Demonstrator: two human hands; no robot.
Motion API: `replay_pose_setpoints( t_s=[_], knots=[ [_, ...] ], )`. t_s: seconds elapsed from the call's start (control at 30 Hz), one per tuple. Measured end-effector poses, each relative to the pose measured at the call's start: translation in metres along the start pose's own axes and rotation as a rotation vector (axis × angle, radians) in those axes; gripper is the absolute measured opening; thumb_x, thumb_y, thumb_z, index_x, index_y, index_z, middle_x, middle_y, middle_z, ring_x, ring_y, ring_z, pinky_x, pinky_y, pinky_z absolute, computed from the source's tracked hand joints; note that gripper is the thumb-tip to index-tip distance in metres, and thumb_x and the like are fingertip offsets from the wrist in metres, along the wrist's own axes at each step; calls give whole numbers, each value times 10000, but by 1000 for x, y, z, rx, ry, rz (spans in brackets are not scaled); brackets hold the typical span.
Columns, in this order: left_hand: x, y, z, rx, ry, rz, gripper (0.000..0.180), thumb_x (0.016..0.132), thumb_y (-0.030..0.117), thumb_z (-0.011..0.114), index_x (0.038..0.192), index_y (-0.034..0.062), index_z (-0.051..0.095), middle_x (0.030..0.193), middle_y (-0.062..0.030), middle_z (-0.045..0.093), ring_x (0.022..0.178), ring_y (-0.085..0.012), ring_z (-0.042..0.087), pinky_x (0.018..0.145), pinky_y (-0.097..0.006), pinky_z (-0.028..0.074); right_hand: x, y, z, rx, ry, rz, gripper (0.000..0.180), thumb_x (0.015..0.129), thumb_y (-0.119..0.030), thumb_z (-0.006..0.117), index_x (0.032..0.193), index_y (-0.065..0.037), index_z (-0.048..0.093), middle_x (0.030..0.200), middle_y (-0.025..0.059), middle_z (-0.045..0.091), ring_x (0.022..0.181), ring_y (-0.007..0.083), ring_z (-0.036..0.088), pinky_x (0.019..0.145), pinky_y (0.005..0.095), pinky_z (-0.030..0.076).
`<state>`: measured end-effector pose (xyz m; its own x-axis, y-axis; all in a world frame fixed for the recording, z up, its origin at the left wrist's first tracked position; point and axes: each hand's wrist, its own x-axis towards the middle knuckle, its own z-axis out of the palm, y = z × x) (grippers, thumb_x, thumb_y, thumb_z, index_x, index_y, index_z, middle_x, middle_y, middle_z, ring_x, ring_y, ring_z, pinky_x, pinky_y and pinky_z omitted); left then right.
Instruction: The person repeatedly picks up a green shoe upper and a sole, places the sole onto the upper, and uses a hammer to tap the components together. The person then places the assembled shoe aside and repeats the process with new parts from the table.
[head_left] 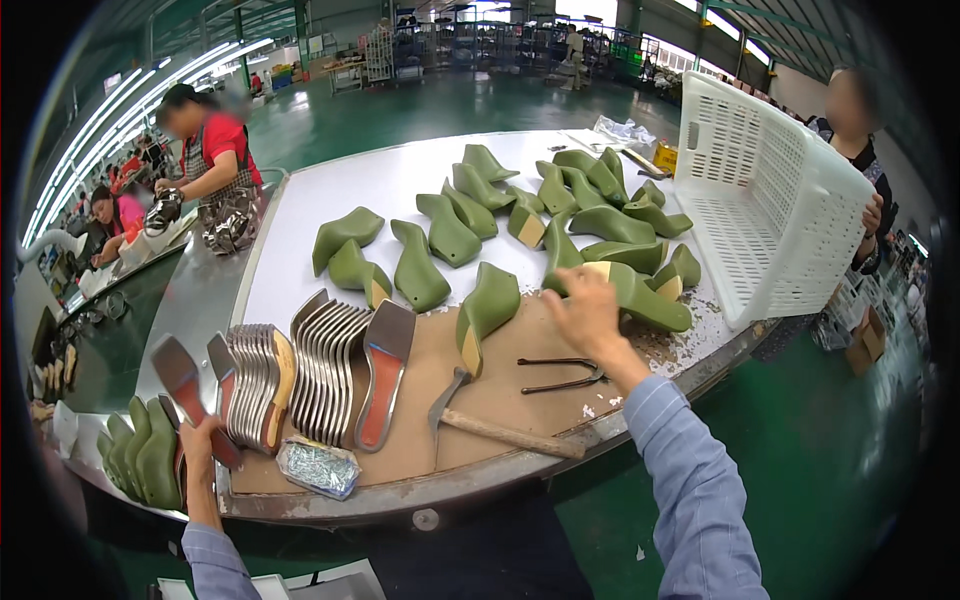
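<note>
The right hand has its grip closed over the cut top of a green shoe last that lies on the bench at the near edge of a heap of green lasts. The left hand reaches up at the bench's left corner, fingers closed around the low end of a red-faced sole, just beside a fanned row of grey soles. Between the hands lie a hammer, dark pincers and a foil packet of tacks. At the bench's right end another person holds a white plastic crate tipped on its side.
</note>
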<state>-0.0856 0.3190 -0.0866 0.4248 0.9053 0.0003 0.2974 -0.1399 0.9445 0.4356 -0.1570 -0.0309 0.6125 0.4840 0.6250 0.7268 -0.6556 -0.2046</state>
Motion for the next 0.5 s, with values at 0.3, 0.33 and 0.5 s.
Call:
replay_pose_setpoints(
  t_s=[0.3,0.33,0.5],
  knots=[
    [-54,3,32,-544,121,-89,513,1027,531,545,1055,19,569,814,-97,646,668,-214,662,620,-375,583,-13,114,-57,-169,-391,282,1091,744,-394,856,1613,-295,202,1267,234,564,1165,445,579,982,577,452],
    [-58,4,34,-568,136,-78,508,1027,530,545,1044,23,567,788,-90,639,657,-207,655,630,-373,579,-19,116,-49,-187,-339,283,1088,760,-371,847,1618,-286,184,1252,234,565,1135,444,590,966,583,456],
    [-58,-35,17,-490,199,-88,514,1044,528,494,1087,24,579,855,-102,658,641,-209,645,602,-341,563,-30,82,-34,-313,-323,466,1090,816,-323,801,1640,-203,97,1294,288,549,1192,440,570,982,550,462]
  ],
)
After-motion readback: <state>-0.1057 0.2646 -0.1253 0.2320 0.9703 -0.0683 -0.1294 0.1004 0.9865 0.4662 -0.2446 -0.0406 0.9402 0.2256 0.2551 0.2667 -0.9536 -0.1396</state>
